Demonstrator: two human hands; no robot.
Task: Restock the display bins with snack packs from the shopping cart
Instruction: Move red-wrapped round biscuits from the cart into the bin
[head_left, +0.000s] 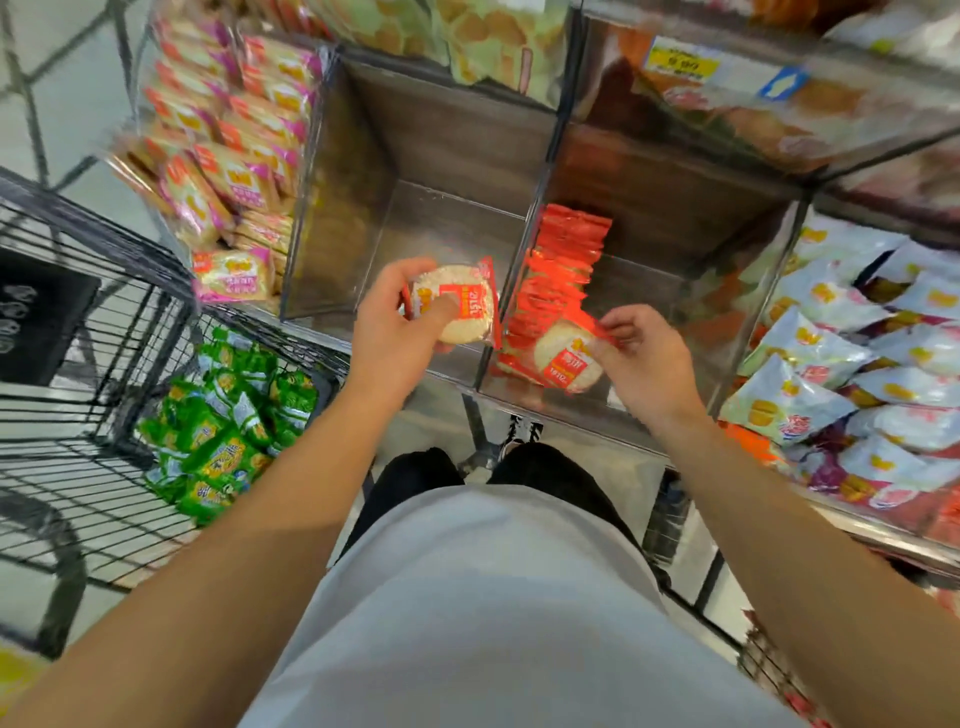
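A black wire cart (78, 332) stands at the left, its rim just beside the clear bins (524, 244), with green packs (223, 426) heaped in its near corner. The bins are clear, hard-walled boxes with thin straight edges, set in a row on a shelf frame. The middle bin (415, 228) has bare floor and open room above. The one to its right holds a row of red packs (561, 275) stood on edge along its left wall, with bare room beside them. Pink packs (228, 171) fill the left bin; pale blue bags (852, 353) crowd the right one. The left hand (395, 317) grips a round cracker pack (457, 306) over the middle bin's front edge. The right hand (644, 358) pinches a second pack (569, 358), glossy and tilted, at the front of the red row. The floor is pale tile.
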